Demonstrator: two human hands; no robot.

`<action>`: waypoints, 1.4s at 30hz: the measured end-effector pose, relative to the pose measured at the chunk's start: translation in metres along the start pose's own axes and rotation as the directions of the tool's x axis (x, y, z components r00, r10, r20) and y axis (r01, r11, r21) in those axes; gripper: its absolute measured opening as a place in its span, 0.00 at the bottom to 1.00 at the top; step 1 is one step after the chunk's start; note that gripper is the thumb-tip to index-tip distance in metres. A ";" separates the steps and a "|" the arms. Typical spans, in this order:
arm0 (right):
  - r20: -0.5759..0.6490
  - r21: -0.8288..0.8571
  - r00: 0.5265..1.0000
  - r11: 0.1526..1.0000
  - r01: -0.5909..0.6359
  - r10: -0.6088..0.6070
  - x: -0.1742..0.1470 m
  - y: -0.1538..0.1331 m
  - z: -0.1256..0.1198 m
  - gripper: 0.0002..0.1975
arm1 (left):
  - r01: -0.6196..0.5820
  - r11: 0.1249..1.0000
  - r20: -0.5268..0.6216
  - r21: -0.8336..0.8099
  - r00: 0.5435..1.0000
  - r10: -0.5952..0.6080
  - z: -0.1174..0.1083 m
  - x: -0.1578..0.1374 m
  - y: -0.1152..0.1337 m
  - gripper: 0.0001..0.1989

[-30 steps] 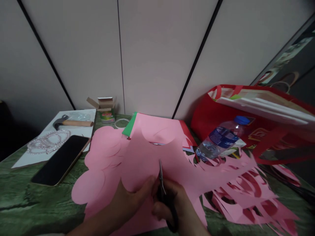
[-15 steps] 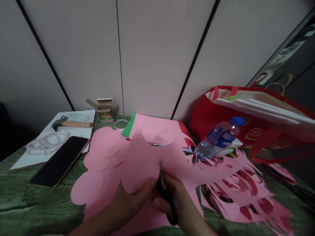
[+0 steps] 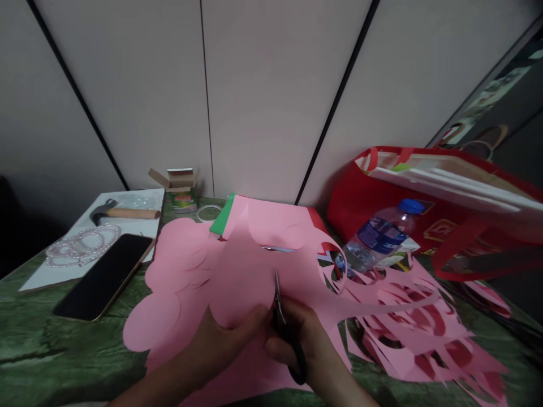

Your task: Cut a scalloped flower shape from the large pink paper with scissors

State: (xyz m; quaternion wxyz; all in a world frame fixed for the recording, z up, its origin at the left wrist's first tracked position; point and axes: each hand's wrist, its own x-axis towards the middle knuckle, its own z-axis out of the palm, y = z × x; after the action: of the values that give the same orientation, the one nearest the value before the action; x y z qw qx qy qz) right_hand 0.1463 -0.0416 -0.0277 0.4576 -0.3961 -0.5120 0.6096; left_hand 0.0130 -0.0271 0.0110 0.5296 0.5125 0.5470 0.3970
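My right hand (image 3: 303,333) is closed around black-handled scissors (image 3: 291,342), whose blades point away from me over pink paper. Between the thumb and fingers of my left hand (image 3: 229,345) is a pink paper sheet (image 3: 241,277) with curved cut edges, close beside the blades. The fingers under that sheet are hidden. Beneath and to the left lie several rounded pink paper pieces (image 3: 150,320) on larger pink paper. A heap of pink paper scraps (image 3: 418,333) with curved holes spreads to the right.
On the left are a black phone (image 3: 104,277), a bead string (image 3: 80,246) and a hammer (image 3: 127,213) on a white sheet. Behind stand an opened small box (image 3: 182,195) and a tape ring (image 3: 208,212). A water bottle (image 3: 379,234) leans by a red bag (image 3: 352,192).
The held pink sheet has shifted slightly, and its strip reaching over the scraps on the right hangs differently. Both hands stay almost in place with the scissors.
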 end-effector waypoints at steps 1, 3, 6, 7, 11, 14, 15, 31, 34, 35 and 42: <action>0.000 -0.005 1.000 1.000 0.001 -0.001 0.000 0.000 0.000 0.15 | 0.008 1.000 -0.003 0.008 1.000 -0.008 0.000 0.000 0.000 0.09; -0.012 0.000 1.000 1.000 0.001 -0.001 0.000 0.001 -0.001 0.15 | 0.005 0.999 -0.021 0.032 1.000 -0.004 0.000 0.001 0.000 0.10; -0.009 0.026 1.000 1.000 -0.008 0.008 -0.001 0.003 -0.002 0.15 | -0.020 0.999 -0.019 0.036 1.000 0.020 -0.001 0.002 -0.001 0.11; -0.002 0.033 1.000 0.999 -0.010 0.010 -0.001 0.004 -0.002 0.15 | -0.015 0.999 -0.020 0.036 1.000 0.015 -0.001 0.002 -0.002 0.11; -0.008 0.041 1.000 0.999 -0.011 0.012 0.000 0.006 -0.003 0.14 | 0.011 0.998 -0.044 0.064 0.999 -0.008 -0.004 0.003 -0.002 0.12; -0.017 0.037 0.999 0.999 -0.031 0.032 0.000 0.006 -0.003 0.13 | -0.009 0.998 -0.013 0.066 1.000 0.010 -0.005 0.003 -0.002 0.12; -0.016 0.036 0.999 0.999 -0.040 0.041 -0.001 0.005 -0.003 0.13 | -0.001 0.997 -0.011 0.075 1.000 0.002 -0.005 0.004 -0.002 0.12; -0.028 0.040 0.999 0.999 -0.036 0.037 -0.002 0.021 -0.008 0.11 | -0.069 0.996 0.119 0.060 0.991 0.061 -0.020 0.013 -0.011 0.11; -0.031 0.050 0.999 0.998 -0.038 0.039 -0.002 0.022 -0.007 0.10 | -0.100 0.994 0.126 0.050 0.988 0.093 -0.020 0.013 -0.008 0.08; -0.033 0.051 0.998 0.998 -0.042 0.044 -0.002 0.022 -0.007 0.10 | -0.099 0.994 0.127 0.056 0.988 0.091 -0.020 0.013 -0.008 0.09; -0.056 0.120 0.995 0.990 -0.073 0.080 -0.002 0.019 -0.005 0.10 | -0.098 0.995 0.071 0.029 0.993 0.096 -0.015 0.013 -0.014 0.11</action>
State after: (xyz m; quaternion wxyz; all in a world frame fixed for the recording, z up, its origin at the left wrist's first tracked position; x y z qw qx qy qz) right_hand 0.1486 -0.0428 -0.0476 0.4717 -0.4061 -0.4455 0.6436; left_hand -0.0026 -0.0151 -0.0029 0.5200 0.5606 0.5090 0.3952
